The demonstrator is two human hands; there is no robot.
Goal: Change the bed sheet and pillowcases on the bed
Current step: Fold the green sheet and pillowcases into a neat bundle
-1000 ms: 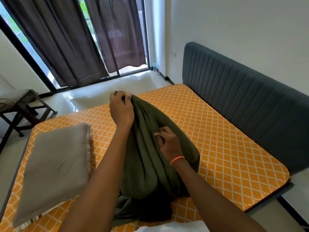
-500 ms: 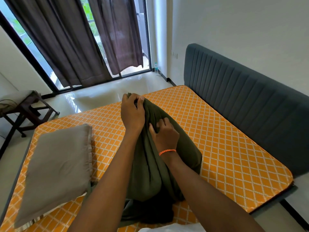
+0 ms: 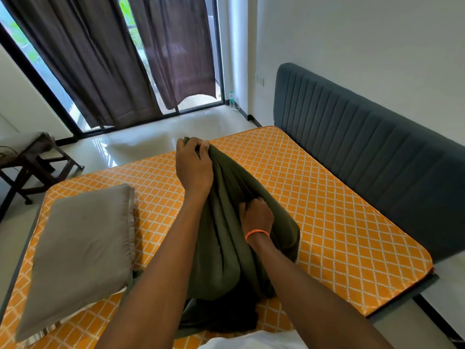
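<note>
Sliding back down the olive pillowcase point(image 3: 226, 248), your right hand point(image 3: 256, 216) regrips below your left hand point(image 3: 193, 167), both pinching cloth, working it on.

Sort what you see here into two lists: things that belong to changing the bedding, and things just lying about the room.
Belongs to the job:
olive pillowcase, gripped by left hand and right hand
grey pillow
orange mattress

Just lying about:
water bottle
wooden stool
curtains

Plenty of bare mattress point(image 3: 339, 222) to my right, w/ the headboard point(image 3: 364, 152) walling that side. Left's tighter, grey pillow point(image 3: 80, 255) sits near my forearm. Green pillow point(image 3: 226, 248) blocks the middle.
</note>
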